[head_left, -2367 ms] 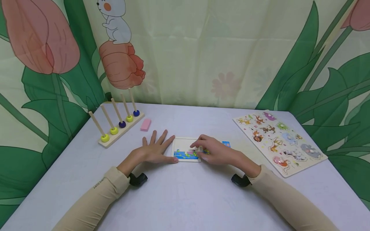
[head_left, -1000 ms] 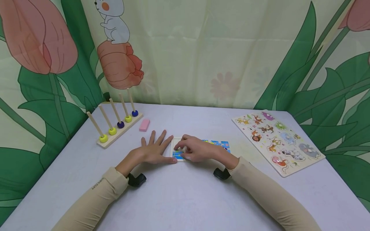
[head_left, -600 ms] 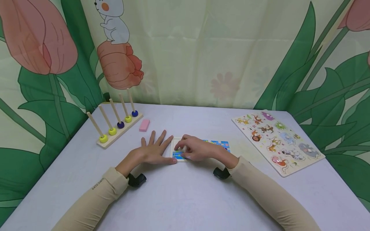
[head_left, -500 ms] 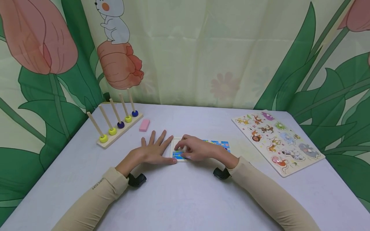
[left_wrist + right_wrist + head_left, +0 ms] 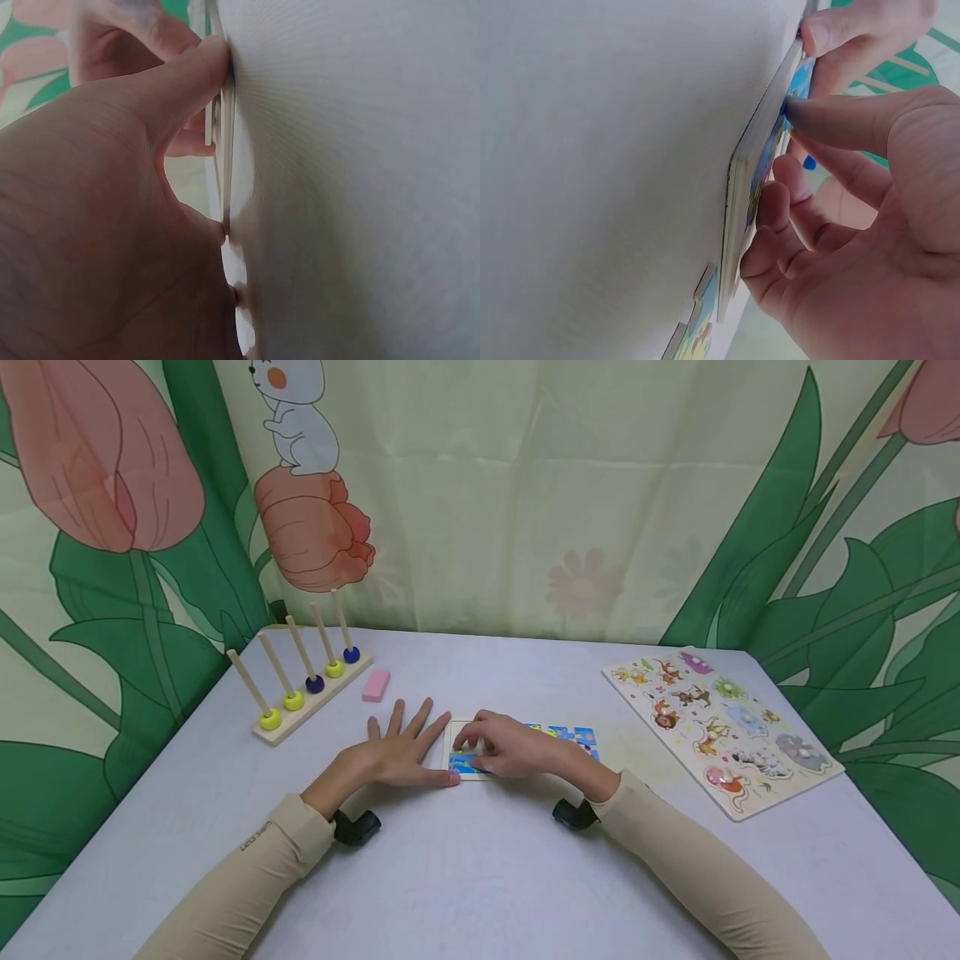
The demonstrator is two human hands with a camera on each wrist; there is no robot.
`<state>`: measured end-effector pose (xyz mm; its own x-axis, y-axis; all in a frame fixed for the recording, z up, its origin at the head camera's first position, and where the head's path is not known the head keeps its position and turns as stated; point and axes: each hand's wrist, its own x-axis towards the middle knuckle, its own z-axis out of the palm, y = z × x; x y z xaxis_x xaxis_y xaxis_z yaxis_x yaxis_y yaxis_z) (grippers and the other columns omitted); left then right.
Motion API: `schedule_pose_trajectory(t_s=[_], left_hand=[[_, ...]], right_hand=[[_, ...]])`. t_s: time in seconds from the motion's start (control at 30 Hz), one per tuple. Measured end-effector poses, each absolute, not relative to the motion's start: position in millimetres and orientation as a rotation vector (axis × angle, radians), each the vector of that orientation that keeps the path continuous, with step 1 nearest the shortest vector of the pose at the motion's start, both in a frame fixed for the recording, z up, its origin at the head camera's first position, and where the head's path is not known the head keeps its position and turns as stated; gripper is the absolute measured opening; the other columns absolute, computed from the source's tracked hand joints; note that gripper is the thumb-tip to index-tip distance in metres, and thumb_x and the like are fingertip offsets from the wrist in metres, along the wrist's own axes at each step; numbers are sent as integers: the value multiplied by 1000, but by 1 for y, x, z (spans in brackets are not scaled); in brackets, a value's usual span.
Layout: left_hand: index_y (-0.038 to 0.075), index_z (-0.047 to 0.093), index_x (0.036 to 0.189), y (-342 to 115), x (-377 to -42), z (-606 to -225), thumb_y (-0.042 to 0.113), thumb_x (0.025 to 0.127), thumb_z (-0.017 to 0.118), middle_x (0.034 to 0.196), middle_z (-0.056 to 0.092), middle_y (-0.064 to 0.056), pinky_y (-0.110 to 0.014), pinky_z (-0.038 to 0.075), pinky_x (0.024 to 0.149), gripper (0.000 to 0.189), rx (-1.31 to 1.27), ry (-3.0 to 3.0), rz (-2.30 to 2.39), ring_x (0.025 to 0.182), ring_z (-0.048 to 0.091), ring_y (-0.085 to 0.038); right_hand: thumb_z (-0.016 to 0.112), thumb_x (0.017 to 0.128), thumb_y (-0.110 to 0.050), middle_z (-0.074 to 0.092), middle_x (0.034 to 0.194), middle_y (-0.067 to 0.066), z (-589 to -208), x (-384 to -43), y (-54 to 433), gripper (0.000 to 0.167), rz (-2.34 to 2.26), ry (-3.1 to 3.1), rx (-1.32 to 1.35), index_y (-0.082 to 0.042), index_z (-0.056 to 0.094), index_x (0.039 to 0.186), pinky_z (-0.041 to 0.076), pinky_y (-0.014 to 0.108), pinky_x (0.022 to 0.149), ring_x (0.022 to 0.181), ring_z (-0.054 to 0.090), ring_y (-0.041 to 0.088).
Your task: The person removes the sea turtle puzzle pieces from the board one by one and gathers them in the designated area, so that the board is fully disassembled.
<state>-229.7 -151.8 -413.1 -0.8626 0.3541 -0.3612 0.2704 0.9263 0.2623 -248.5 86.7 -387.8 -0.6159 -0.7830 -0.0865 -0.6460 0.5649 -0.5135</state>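
A shallow jigsaw puzzle tray (image 5: 460,727) with a pale rim lies on the white table, and blue pieces (image 5: 461,764) fill its near left part. My left hand (image 5: 397,756) is spread flat at the tray's left side, its thumb on the near left corner. Over the tray, my right hand (image 5: 513,747) pinches a puzzle piece (image 5: 209,124) between curled fingers and thumb; in the left wrist view the piece's edge shows just above the tray. In the right wrist view the right thumb (image 5: 817,120) presses at the blue picture surface. The right hand hides much of the tray.
Loose puzzle pieces (image 5: 583,735) lie right of the tray, partly behind the right wrist. A pegged wooden stand (image 5: 303,710) with yellow and dark blue beads is at the left, a pink block (image 5: 376,685) beside it. An animal puzzle board (image 5: 720,731) lies at the right.
Since the earliest frame my right hand has shifted left across the tray, uncovering more loose pieces. Over the last second it stays almost still, and my left hand keeps its place.
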Motion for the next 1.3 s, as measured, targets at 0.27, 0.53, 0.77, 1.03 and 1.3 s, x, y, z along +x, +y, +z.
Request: schedule_pose_trajectory(t_s=[0.27,0.53,0.77,1.03,1.3], left_hand=[[34,2,171,-152,-232,-415,87,87,54,179,-21,-4,-85,-6,120,112,449,2663,298,161,-24,-50],[35,2,171,-152,-232,-416,88,87,52,179,-20,-4,-85,-6,120,112,455,2670,285,161,-23,-51],[33,1,172,-153,-232,-416,88,87,53,179,-21,-4,-84,-7,120,113,454,2659,299,161,-25,-51],[33,3,172,-153,-230,-415,87,87,54,179,-20,-5,-85,-7,120,112,460,2666,309,161,-24,-50],[34,1,171,-152,-230,-414,88,87,53,179,-21,-4,-85,-7,119,112,458,2665,301,161,-24,-51]], right_hand=[[72,99,-8,66,116,7,-386,-246,86,26,-639,2521,-1236,-12,73,125,51,24,85,85,59,9],[72,99,-7,71,112,4,-390,-247,86,28,-638,2518,-1253,-11,71,127,52,24,86,88,60,10],[77,96,-11,71,109,3,-390,-246,87,34,-659,2498,-1258,-10,71,129,49,23,81,85,55,11],[79,94,-13,70,108,4,-387,-244,88,36,-668,2496,-1238,-9,72,129,47,22,77,80,55,12],[80,94,-15,69,107,5,-388,-244,87,35,-670,2502,-1237,-8,73,128,46,21,76,77,54,12]])
